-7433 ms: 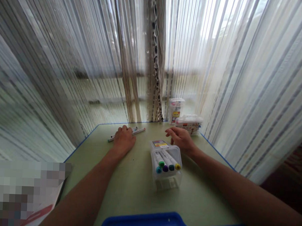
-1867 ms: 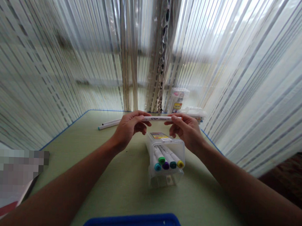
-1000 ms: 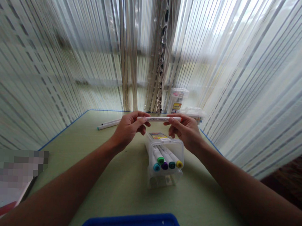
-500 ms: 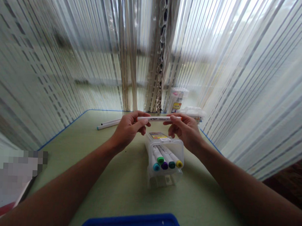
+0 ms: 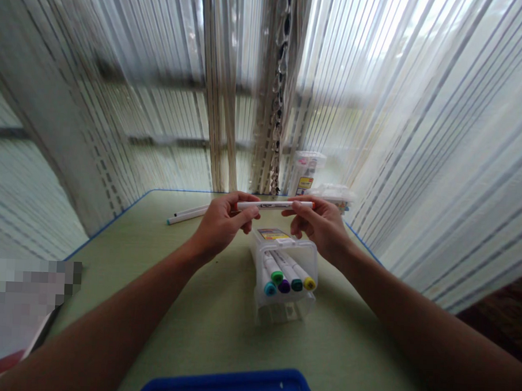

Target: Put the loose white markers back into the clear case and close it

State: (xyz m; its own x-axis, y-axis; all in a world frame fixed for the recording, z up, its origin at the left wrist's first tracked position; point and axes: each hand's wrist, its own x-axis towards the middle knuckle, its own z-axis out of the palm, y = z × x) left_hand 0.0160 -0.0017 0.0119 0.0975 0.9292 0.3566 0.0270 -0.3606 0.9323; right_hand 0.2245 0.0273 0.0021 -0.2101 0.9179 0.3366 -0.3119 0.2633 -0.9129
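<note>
A white marker (image 5: pixel 276 205) with orange ends lies level between my two hands, above the table. My left hand (image 5: pixel 225 220) pinches its left end between thumb and fingers. At the other end, the thumb and fingers of my right hand (image 5: pixel 318 224) are closed on it. Just below and nearer to me, a clear plastic case (image 5: pixel 258 259) lies on its side, its open end facing me. Several white markers (image 5: pixel 288 269) rest inside, showing green, light blue, purple, dark green and yellow ends. Left of my left hand, two more white markers (image 5: pixel 188 215) lie on the table, partly hidden by that hand.
The pale green table (image 5: pixel 194 336) has a blue edge, with a blue tray-like part (image 5: pixel 231 384) at the front. Two clear plastic containers, one upright (image 5: pixel 307 171) and one low (image 5: pixel 334 196), stand at the back right. String curtains (image 5: pixel 162 70) hang around the table.
Both hands hold the marker in nearly the same place. The curtain at the left has shifted, with a gap now showing. The case and the other markers have not moved.
</note>
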